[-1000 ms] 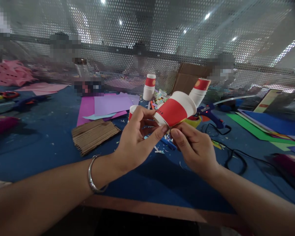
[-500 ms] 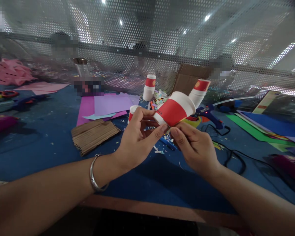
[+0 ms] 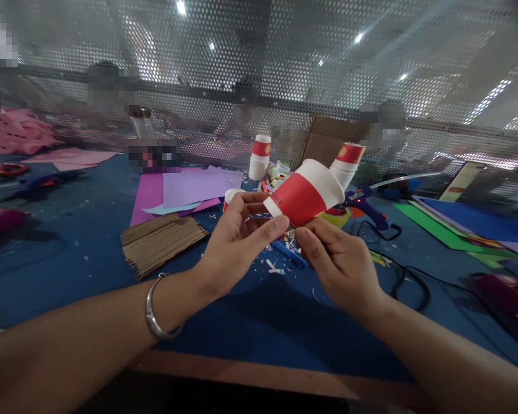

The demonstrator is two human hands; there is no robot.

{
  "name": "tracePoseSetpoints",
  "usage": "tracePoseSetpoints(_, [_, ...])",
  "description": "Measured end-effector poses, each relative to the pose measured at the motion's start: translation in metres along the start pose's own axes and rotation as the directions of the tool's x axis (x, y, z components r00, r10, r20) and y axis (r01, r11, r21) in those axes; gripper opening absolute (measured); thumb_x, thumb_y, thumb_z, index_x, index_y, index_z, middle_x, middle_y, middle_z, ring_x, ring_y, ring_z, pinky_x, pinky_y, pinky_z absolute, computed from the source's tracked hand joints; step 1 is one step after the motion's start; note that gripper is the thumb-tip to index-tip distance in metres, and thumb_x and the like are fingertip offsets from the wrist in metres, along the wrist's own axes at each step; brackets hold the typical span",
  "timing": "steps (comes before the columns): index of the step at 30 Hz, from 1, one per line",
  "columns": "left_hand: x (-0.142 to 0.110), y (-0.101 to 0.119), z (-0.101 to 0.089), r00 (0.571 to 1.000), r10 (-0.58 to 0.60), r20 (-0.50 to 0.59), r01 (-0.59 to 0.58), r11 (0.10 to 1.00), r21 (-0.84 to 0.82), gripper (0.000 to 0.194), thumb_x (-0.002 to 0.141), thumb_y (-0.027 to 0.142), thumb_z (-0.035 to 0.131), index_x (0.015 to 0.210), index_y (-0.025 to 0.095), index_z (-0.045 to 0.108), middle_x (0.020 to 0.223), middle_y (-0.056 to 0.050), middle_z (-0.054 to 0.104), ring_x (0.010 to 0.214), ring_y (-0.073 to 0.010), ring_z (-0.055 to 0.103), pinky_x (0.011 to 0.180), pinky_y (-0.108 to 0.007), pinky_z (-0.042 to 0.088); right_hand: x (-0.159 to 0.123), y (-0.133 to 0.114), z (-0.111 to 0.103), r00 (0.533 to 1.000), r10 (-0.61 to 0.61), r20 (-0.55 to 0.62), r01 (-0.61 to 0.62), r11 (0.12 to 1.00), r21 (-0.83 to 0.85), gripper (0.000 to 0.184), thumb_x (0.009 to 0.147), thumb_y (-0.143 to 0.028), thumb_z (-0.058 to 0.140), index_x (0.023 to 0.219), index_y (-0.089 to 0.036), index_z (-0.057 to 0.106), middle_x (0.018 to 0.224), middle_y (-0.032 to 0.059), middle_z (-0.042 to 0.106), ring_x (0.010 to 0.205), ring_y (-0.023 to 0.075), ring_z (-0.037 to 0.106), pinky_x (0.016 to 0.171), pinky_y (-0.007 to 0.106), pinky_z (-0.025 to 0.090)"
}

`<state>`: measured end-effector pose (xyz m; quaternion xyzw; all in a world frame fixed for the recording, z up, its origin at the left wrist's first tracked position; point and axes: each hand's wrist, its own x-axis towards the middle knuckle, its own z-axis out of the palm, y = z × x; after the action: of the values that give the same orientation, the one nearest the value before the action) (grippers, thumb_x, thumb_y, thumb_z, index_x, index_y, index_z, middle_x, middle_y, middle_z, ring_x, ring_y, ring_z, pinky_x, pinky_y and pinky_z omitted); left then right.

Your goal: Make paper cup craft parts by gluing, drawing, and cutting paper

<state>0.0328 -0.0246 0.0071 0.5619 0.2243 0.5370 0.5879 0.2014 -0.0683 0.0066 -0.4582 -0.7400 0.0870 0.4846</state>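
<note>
A red and white paper cup (image 3: 304, 192) is held tilted above the table, its wide rim toward the upper right. My left hand (image 3: 237, 247) grips it near the narrow base, thumb below and fingers behind. My right hand (image 3: 339, 264) is closed in a pinch against the cup's lower side. Something thin and small seems to show at its fingertips, but I cannot make out what it is. Behind my left fingers stands another paper cup (image 3: 232, 197), mostly hidden. Under the held cup lie a blue pen-like stick (image 3: 289, 253) and paper scraps (image 3: 275, 267).
Stacked paper cups (image 3: 259, 156) and a second stack (image 3: 346, 163) stand farther back. A glue gun (image 3: 369, 207) with a black cord lies right, near coloured sheets (image 3: 470, 224). Corrugated cardboard (image 3: 162, 242) and purple paper (image 3: 194, 188) lie left. A perforated metal screen (image 3: 224, 69) rises behind.
The view has shifted slightly, so table things sit a little lower and farther left. The held cup has turned a little, and both hands keep nearly the same grip.
</note>
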Motion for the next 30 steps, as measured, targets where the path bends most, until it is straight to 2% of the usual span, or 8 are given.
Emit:
tracePoseSetpoints(2, [0.0010, -0.0005, -0.0007, 0.996, -0.081, 0.029, 0.084, 0.990, -0.113, 0.036, 0.085, 0.033, 0.078, 0.109, 0.020, 0.055, 0.107, -0.003, 0.064, 0.097, -0.0146, 0.065, 0.088, -0.031, 0.060, 0.0002, 0.0014, 0.0003, 1.000, 0.016, 0.008, -0.016, 1.000, 0.015, 0.035, 0.102, -0.039, 0.052, 0.073, -0.020, 0.055, 0.055, -0.0048, 0.049, 0.047, 0.0068, 0.041, 0.045, 0.021, 0.034])
tracePoseSetpoints(4, [0.0025, -0.0020, -0.0025, 0.994, -0.097, 0.045, 0.103, 0.984, -0.147, 0.033, 0.084, 0.031, 0.080, 0.105, 0.021, 0.056, 0.101, -0.002, 0.066, 0.095, -0.0138, 0.066, 0.089, -0.030, 0.060, 0.0002, 0.0029, 0.0003, 0.999, 0.030, 0.013, -0.030, 0.999, 0.027, 0.036, 0.102, -0.039, 0.052, 0.072, -0.021, 0.054, 0.055, -0.0048, 0.048, 0.047, 0.0071, 0.040, 0.045, 0.022, 0.034])
tracePoseSetpoints(10, [0.0069, -0.0038, -0.0062, 0.999, 0.008, 0.038, -0.008, 1.000, 0.001, 0.032, 0.082, 0.029, 0.081, 0.102, 0.022, 0.057, 0.098, -0.002, 0.071, 0.093, -0.0143, 0.068, 0.087, -0.030, 0.058, -0.0001, 0.0037, -0.0001, 0.999, 0.032, 0.007, -0.032, 0.999, 0.009, 0.037, 0.102, -0.040, 0.051, 0.070, -0.021, 0.052, 0.054, -0.0046, 0.046, 0.047, 0.0083, 0.039, 0.045, 0.023, 0.034])
tracePoseSetpoints(17, [0.0072, -0.0015, -0.0056, 0.995, 0.072, 0.075, -0.075, 0.996, 0.037, 0.027, 0.083, 0.027, 0.079, 0.097, 0.023, 0.056, 0.091, 0.001, 0.070, 0.083, -0.0114, 0.067, 0.080, -0.027, 0.056, -0.0011, 0.0027, 0.0001, 1.000, 0.024, 0.000, -0.024, 1.000, 0.003, 0.039, 0.102, -0.041, 0.050, 0.069, -0.021, 0.051, 0.053, -0.0053, 0.045, 0.045, 0.0074, 0.039, 0.044, 0.022, 0.033])
tracePoseSetpoints(23, [0.0057, 0.0010, -0.0063, 0.997, -0.052, 0.063, 0.052, 0.999, 0.006, 0.028, 0.082, 0.027, 0.080, 0.098, 0.021, 0.058, 0.090, 0.001, 0.067, 0.081, -0.0098, 0.066, 0.080, -0.025, 0.056, -0.0017, 0.0031, 0.0013, 1.000, 0.026, -0.004, -0.026, 1.000, 0.015, 0.038, 0.102, -0.041, 0.050, 0.071, -0.020, 0.052, 0.054, -0.0052, 0.045, 0.046, 0.0071, 0.038, 0.044, 0.021, 0.032])
tracePoseSetpoints(30, [0.0064, -0.0043, -0.0061, 0.992, -0.119, 0.046, 0.122, 0.990, -0.072, 0.029, 0.083, 0.029, 0.081, 0.100, 0.021, 0.058, 0.095, -0.002, 0.070, 0.086, -0.0119, 0.069, 0.086, -0.030, 0.059, -0.0013, 0.0047, 0.0011, 0.999, 0.046, -0.001, -0.045, 0.998, 0.032, 0.039, 0.102, -0.043, 0.051, 0.070, -0.020, 0.053, 0.054, -0.0051, 0.045, 0.047, 0.0077, 0.039, 0.045, 0.022, 0.033])
